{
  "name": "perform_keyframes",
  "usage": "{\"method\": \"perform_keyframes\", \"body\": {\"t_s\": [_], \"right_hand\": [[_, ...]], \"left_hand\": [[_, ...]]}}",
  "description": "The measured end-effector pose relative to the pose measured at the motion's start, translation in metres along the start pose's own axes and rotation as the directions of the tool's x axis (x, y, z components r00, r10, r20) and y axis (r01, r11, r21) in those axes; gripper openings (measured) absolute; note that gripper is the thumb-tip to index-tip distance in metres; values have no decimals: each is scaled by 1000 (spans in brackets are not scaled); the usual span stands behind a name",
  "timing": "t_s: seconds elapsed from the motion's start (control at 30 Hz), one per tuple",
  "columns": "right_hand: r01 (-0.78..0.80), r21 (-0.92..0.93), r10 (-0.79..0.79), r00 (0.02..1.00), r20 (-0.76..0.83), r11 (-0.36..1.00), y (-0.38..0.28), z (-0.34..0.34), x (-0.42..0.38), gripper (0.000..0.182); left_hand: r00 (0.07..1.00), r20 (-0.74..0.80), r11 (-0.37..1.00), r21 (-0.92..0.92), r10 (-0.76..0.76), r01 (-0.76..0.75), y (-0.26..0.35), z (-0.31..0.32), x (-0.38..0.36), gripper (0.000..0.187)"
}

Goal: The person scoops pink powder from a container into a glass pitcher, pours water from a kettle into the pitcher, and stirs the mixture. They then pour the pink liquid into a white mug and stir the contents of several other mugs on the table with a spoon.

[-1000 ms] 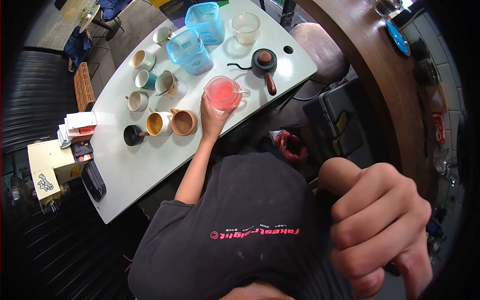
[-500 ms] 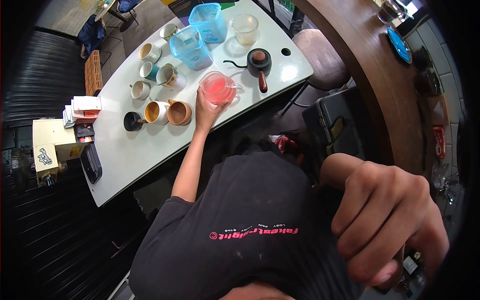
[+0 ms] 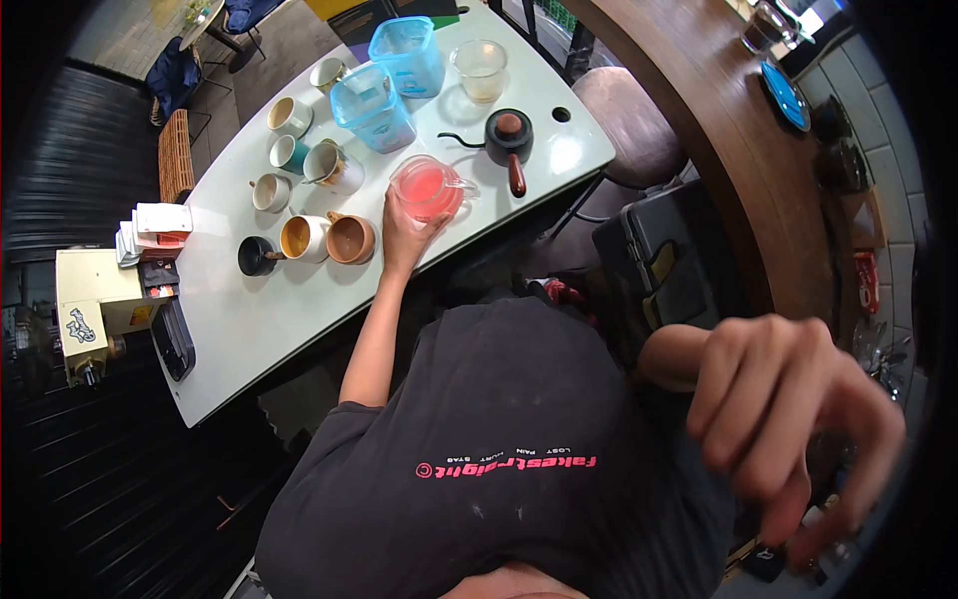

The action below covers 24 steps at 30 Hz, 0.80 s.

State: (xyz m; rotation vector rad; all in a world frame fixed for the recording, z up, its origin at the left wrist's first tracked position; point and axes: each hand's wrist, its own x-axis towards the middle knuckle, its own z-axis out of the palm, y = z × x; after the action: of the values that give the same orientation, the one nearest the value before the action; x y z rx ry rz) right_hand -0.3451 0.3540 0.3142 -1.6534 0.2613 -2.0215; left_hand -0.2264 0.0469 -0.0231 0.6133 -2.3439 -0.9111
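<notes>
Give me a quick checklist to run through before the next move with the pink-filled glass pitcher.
1. Left hand on the glass pitcher: ok, gripping its near side.
2. Handle unobstructed: ok, it points right with nothing on it.
3. Right hand empty: cannot tell; it is curled and close to the camera, its palm hidden.
4. Base flat on the table: cannot tell, the hand and angle hide it.
5. Margin to the table's near edge: not ok, in my judgement; the pitcher is close to it.
6. Black pot clear of the pitcher: ok, a gap shows.
</notes>
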Motion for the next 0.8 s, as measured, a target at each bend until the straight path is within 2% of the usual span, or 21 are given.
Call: {"method": "perform_keyframes", "body": {"t_s": [0.07, 0.1, 0.13, 0.17, 0.2, 0.23, 0.3, 0.33, 0.43, 0.5, 0.57, 0.63, 0.7, 0.73, 0.8], "right_hand": [[-66, -112, 57, 995, -76, 992, 8, -15, -18, 20], [-88, -191, 73, 994, -85, 978, 20, -26, -31, 30], [-290, -400, 166, 934, -316, 869, 29, -20, -44, 28], [-505, -528, 185, 819, -543, 683, 40, -13, -57, 26], [-688, -403, 323, 673, -665, 603, 56, -20, -65, 25], [-834, -256, 436, 488, -756, 489, 74, -31, -73, 23], [-918, -253, 370, 360, -856, 306, 116, -56, -107, 20], [-932, -219, 344, 314, -885, 288, 130, -66, -125, 21], [-936, -250, 260, 313, -913, 250, 160, -68, -127, 22], [-937, -243, 268, 308, -913, 250, 175, -67, -110, 19], [-905, -325, 251, 394, -884, 273, 190, -68, -88, 16], [-911, -272, 326, 370, -870, 310, 198, -80, -66, 17], [-882, -383, 391, 466, -794, 273, 212, -99, -51, 22], [-881, -387, 418, 471, -777, 273, 218, -109, -44, 22], [-838, -495, 455, 542, -707, 229, 231, -132, -27, 28]], "left_hand": [[999, -33, 999, 27, 32, -31, -6, 4, -2, 103], [999, -42, 999, 27, 25, -24, -8, 5, -2, 103], [999, -40, 999, 31, 33, -32, -10, 5, -2, 106], [999, -37, 999, 36, 40, -38, -12, 5, -2, 110], [1000, -17, 999, 34, 18, -18, -11, 3, -2, 110], [1000, -20, 1000, 30, 9, -8, -12, 3, -2, 110], [999, -28, 998, 45, 41, -39, -12, 3, -2, 109], [1000, -1, 1000, 21, 15, -15, -8, -1, -2, 106], [998, 9, 998, 17, 64, -65, -8, -4, 0, 104], [999, 35, 999, 25, 33, -34, -6, -7, 2, 103], [997, 38, 995, 69, 65, -67, -6, -8, 1, 102], [998, 18, 996, 70, 56, -57, -5, -9, 4, 102], [993, -14, 991, 68, 120, -119, -7, -8, 2, 102], [995, -34, 993, 77, 98, -95, -6, -8, -2, 102], [994, -33, 992, 85, 100, -97, -6, -8, -1, 103]]}}
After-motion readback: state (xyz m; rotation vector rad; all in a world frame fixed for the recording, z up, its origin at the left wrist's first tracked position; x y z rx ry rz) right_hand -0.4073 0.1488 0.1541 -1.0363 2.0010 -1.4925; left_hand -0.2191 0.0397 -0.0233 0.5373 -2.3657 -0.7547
